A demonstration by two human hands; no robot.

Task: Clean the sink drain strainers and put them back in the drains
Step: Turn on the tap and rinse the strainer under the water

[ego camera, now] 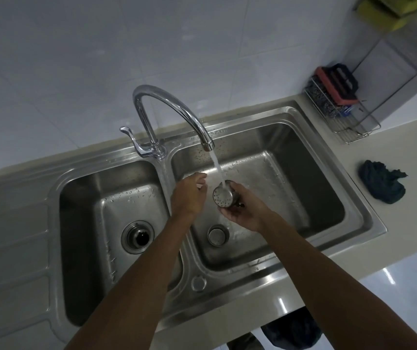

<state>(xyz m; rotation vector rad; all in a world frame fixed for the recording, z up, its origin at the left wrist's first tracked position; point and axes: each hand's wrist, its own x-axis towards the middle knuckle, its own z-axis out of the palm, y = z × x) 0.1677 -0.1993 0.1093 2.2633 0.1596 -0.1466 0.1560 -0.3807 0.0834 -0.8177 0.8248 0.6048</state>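
A pale countertop runs beneath a white tiled wall, holding a stainless steel double sink. In the left basin, the open drain shows a dark hole. A chrome faucet rises from behind the divider and curves over the right basin, pouring a stream of water. The left hand hovers just beside that stream, fingers loosely spread and holding nothing. The right hand cups a perforated metal strainer, fingers wrapped around it, directly under the water. Below the hands, a second strainer sits in the right basin's drain. Further right, a wire rack holds scrubbers (one red and black), and a dark crumpled cloth lies on the counter.
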